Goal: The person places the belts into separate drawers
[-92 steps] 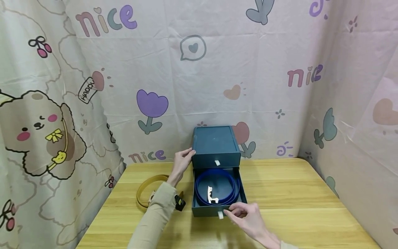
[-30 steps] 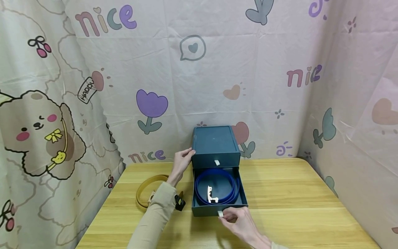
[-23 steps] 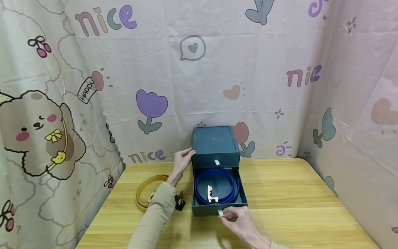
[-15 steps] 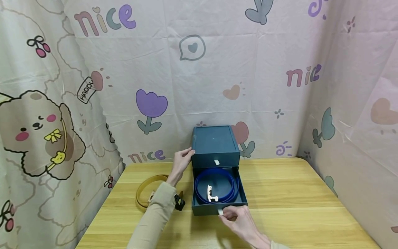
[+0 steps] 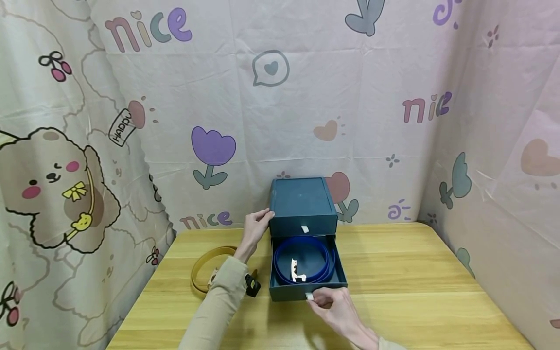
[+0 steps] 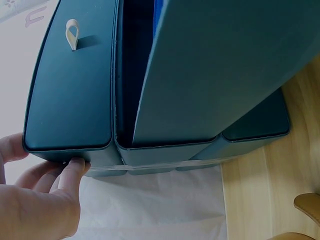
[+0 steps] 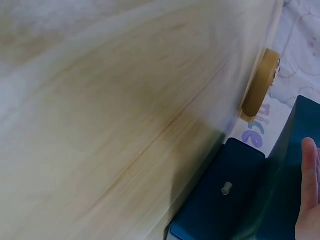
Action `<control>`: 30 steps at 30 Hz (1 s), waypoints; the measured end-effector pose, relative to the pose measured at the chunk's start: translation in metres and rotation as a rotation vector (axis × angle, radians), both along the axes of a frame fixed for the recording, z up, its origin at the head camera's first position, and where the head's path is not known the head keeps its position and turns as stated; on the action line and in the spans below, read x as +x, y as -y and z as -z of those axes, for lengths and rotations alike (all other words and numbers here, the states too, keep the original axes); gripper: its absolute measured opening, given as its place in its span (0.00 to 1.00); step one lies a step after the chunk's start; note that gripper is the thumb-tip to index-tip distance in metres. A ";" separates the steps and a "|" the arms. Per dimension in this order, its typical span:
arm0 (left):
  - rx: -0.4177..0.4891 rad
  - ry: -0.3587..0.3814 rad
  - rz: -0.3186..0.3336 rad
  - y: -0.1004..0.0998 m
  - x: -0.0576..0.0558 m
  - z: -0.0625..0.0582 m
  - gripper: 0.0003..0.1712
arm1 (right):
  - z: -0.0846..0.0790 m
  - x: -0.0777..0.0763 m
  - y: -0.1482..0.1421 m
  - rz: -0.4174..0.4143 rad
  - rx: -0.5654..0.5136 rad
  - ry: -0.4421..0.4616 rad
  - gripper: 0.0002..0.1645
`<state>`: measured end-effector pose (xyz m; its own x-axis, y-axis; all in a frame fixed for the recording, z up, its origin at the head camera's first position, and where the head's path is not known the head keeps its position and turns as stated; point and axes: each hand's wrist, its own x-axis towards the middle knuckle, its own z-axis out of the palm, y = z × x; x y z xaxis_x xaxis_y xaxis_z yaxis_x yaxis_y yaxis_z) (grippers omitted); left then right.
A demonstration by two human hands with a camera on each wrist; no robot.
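At lower centre, left grip (image 5: 253, 232) holds the teal box (image 5: 302, 197) while right grip (image 5: 339, 311) pinches the drawer's (image 5: 287, 293) white tab (image 5: 309, 296).

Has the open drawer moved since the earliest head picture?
Yes, slightly: in the head view, the open drawer has slid inward, its front now nearer the closed top drawer, which has stayed put.
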<state>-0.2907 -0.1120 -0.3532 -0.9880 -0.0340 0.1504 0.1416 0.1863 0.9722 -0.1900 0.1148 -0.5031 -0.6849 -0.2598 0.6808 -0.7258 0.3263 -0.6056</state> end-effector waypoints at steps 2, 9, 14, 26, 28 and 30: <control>-0.007 0.000 -0.004 -0.001 0.000 0.001 0.26 | 0.000 -0.001 0.001 0.002 -0.004 0.002 0.10; 0.005 0.000 -0.015 0.005 -0.027 0.031 0.27 | 0.000 -0.003 0.004 0.030 -0.008 0.021 0.10; 0.011 -0.013 -0.014 0.006 -0.031 0.034 0.27 | 0.000 -0.006 0.005 0.047 -0.018 0.030 0.09; 0.001 -0.018 -0.014 0.006 -0.031 0.034 0.27 | -0.003 -0.010 0.007 0.078 -0.040 0.038 0.08; -0.004 -0.018 -0.018 0.005 -0.030 0.033 0.27 | -0.003 -0.010 0.007 0.082 -0.046 0.043 0.08; -0.009 -0.013 -0.022 0.004 -0.026 0.029 0.26 | -0.004 -0.011 0.008 0.085 -0.049 0.045 0.07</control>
<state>-0.3169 -0.1158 -0.3817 -0.9850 -0.0544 0.1635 0.1498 0.1986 0.9686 -0.2011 0.1072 -0.4988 -0.7333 -0.1672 0.6591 -0.6685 0.3548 -0.6537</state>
